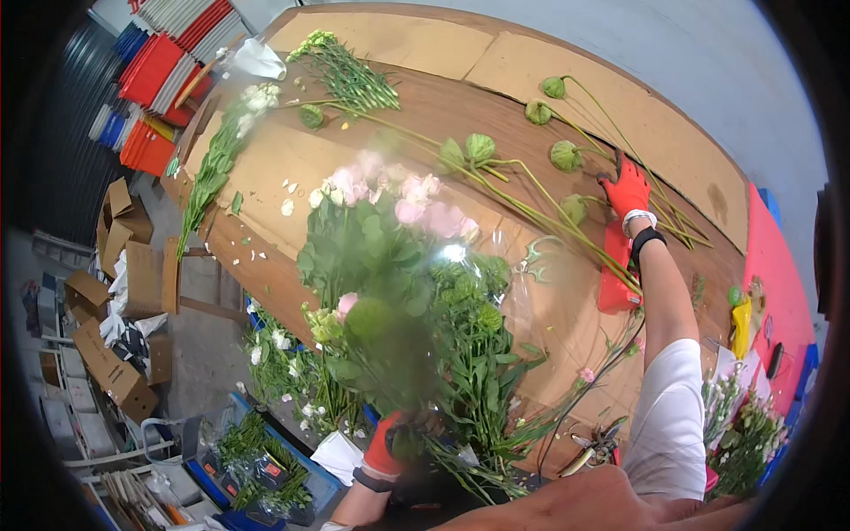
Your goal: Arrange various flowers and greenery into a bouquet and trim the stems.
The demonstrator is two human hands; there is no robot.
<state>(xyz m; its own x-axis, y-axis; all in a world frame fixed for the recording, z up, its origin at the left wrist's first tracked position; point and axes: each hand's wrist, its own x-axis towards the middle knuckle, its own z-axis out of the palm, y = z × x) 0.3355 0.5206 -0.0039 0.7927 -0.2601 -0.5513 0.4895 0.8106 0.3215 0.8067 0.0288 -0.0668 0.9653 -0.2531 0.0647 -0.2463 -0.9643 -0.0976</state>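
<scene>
My left hand (388, 441), in a red glove with dark fingers, is closed around the stems of a mixed bouquet at the lower middle. The bouquet has pale pink roses (431, 209), green chrysanthemums (471, 285) and leafy stems. A blurred round green head (368, 318) rises close to the camera and hides part of the bunch and my left fingers. My right hand (627, 186), gloved alike, reaches to the far side with thumb and forefinger apart. It is over the stems of several green lotus pods (566, 156). More lotus pods (479, 147) lie to its left.
A red box-shaped object (617, 272) lies below my right wrist. Pruning shears (594, 445) and a dark cable (584, 395) are near my body. White-flowered stems (219, 159) cross the table's left edge. Cardboard boxes (113, 372) and a blue crate (319, 458) stand at the left.
</scene>
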